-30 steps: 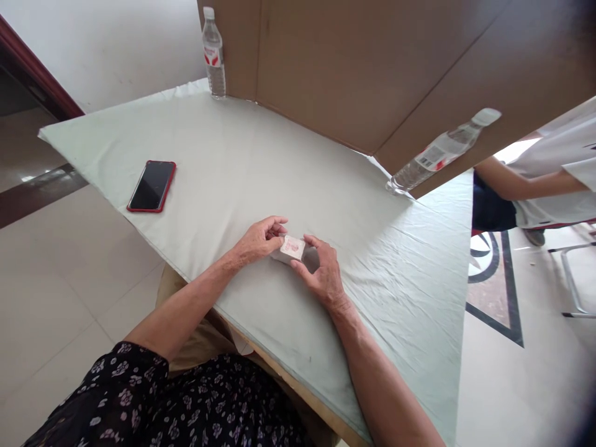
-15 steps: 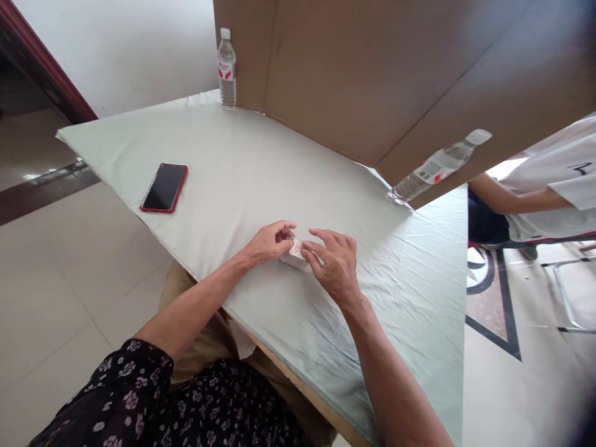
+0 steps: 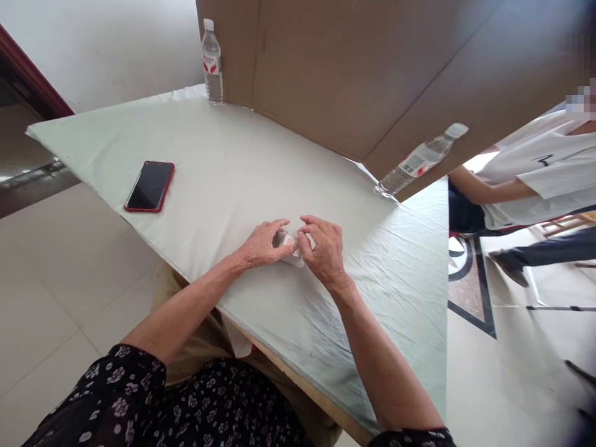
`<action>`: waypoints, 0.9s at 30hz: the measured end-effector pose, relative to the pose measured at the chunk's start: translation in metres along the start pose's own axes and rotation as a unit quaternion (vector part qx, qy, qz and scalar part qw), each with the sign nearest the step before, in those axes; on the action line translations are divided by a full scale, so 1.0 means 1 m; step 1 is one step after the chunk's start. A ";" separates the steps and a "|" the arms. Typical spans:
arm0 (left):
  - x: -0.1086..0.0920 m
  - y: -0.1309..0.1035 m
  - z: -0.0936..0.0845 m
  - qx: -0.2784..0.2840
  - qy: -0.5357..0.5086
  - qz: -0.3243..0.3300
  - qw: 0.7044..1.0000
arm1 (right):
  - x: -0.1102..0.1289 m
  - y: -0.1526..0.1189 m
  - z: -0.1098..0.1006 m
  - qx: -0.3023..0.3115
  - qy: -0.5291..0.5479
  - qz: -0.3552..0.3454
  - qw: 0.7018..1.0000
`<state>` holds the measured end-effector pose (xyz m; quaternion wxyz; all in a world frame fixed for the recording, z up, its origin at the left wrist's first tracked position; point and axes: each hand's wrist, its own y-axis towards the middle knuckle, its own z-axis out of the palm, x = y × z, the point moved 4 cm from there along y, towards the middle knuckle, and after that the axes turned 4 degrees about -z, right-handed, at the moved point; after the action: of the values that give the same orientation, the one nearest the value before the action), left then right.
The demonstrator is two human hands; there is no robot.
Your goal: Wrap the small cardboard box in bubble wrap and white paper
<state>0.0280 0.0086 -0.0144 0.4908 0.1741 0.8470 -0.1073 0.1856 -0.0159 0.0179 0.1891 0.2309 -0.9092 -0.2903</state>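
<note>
A small white box (image 3: 292, 258) with reddish print on its top lies on the pale cloth near the table's front edge. My left hand (image 3: 265, 243) grips it from the left, thumb laid across the top and fingers at its far side. At the box's right end is my right hand (image 3: 325, 248), thumb and index finger pinched together at the corner. What sits between those two fingertips is too small to make out. Both hands partly cover the box.
A phone with a red case (image 3: 149, 186) lies at the left. A brown cardboard screen (image 3: 316, 74) stands behind, with an upright water bottle (image 3: 213, 68) and a tilted water bottle (image 3: 419, 162) against it. A person in a white shirt (image 3: 554, 167) sits at the right.
My left thumb has slid farther across the box top. The right thumb and index finger have drawn closer together at its right end. The whole view has shifted slightly.
</note>
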 end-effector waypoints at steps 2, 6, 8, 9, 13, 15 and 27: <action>-0.001 0.000 0.002 0.020 -0.007 -0.002 1.000 | -0.004 0.006 -0.002 0.002 0.004 0.006 1.000; -0.004 -0.001 0.003 0.030 -0.062 0.017 0.998 | -0.019 0.022 -0.005 0.010 0.014 0.033 0.999; -0.004 -0.001 0.005 0.030 -0.085 0.030 0.995 | -0.030 0.032 -0.004 0.012 0.020 0.049 0.999; -0.003 0.000 0.005 0.033 -0.095 0.035 0.994 | -0.035 0.037 -0.003 0.014 0.023 0.056 0.998; -0.001 0.001 0.008 0.041 -0.122 0.067 0.989 | -0.057 0.057 0.007 0.035 0.022 0.092 0.995; -0.001 0.001 0.008 0.039 -0.123 0.078 0.989 | -0.066 0.066 0.014 0.045 0.020 0.113 0.992; 0.000 0.008 0.005 0.063 -0.118 -0.016 0.991 | -0.096 0.060 0.007 -0.076 0.179 0.255 0.947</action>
<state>0.0353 0.0143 -0.0165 0.5736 0.1770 0.7774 -0.1880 0.2425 0.0818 0.0295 0.4334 0.0251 -0.8642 -0.2542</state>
